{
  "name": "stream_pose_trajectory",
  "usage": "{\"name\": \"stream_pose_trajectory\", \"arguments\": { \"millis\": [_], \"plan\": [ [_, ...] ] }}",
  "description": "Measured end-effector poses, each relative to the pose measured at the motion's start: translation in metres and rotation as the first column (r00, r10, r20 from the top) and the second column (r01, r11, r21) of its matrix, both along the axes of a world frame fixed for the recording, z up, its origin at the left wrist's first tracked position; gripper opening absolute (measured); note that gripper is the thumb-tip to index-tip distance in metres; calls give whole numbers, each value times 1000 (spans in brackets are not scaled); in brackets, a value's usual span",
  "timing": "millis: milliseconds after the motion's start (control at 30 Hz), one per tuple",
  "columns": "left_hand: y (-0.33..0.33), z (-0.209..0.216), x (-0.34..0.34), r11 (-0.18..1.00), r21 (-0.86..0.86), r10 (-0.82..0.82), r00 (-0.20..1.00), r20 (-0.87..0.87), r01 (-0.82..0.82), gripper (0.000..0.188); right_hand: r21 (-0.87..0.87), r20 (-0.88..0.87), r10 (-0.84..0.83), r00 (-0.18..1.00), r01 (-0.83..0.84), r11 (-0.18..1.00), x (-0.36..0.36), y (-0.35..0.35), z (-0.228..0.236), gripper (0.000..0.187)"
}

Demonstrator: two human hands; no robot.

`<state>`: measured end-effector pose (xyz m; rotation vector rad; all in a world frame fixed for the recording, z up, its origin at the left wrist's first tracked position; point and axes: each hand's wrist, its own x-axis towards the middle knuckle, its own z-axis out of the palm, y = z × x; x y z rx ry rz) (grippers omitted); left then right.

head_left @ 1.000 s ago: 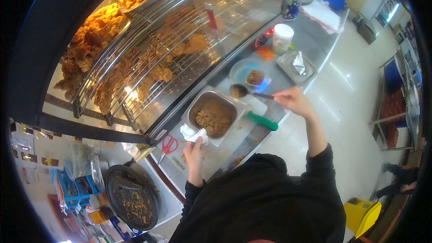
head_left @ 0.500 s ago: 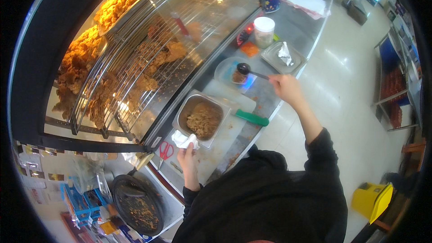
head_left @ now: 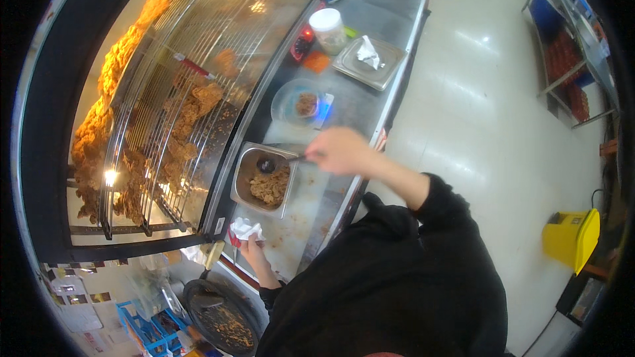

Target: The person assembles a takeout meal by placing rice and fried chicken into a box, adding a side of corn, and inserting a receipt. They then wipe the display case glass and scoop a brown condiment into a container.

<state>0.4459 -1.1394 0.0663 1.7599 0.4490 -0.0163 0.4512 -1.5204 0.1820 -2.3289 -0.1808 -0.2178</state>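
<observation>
My right hand (head_left: 340, 151) is closed round the dark handle of a black spoon (head_left: 266, 165), whose bowl is down inside a square metal pan (head_left: 235, 188). Brown shredded meat (head_left: 270, 186) fills the near part of that pan. Farther along the counter, a round clear plastic bowl (head_left: 283, 107) holds a small heap of the same meat (head_left: 306, 104), with a blue glow beside it. My left hand (head_left: 254, 254) pinches a crumpled white cloth or paper (head_left: 246, 228) near the pan's near corner. Red scissor handles (head_left: 233, 238) show partly beside it.
A glass-fronted warmer with wire racks (head_left: 149, 119) of fried food lines the left. Beyond the bowl stand a white-lidded jar (head_left: 327, 30) and a metal lid (head_left: 377, 73) with crumpled foil. A dark round pan (head_left: 221, 317) sits near left; a yellow bin (head_left: 569, 238) stands right.
My right hand has brought the spoon from over the plastic bowl back to the metal pan. My left hand still holds the white cloth or paper. The whole view has shifted.
</observation>
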Motion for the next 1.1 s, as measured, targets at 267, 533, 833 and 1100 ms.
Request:
{"name": "stream_pose_trajectory", "arguments": {
  "millis": [267,533,833,1100],
  "plan": [
    [-1,10,19,870,457,-275,952,137,186,22,-182,-35,109,993,-114,977,7,101,-2,10],
    [0,-1,20,792,567,-303,952,42,227,22,-210,-24,118,993,-120,970,12,98,3,9],
    [-10,-17,12,809,556,-245,969,20,193,27,-284,-49,32,998,-45,958,34,72,-8,12],
    [-34,-4,6,886,447,-149,988,25,123,31,-385,-128,62,990,-107,917,59,80,-23,12]
  ]
}}
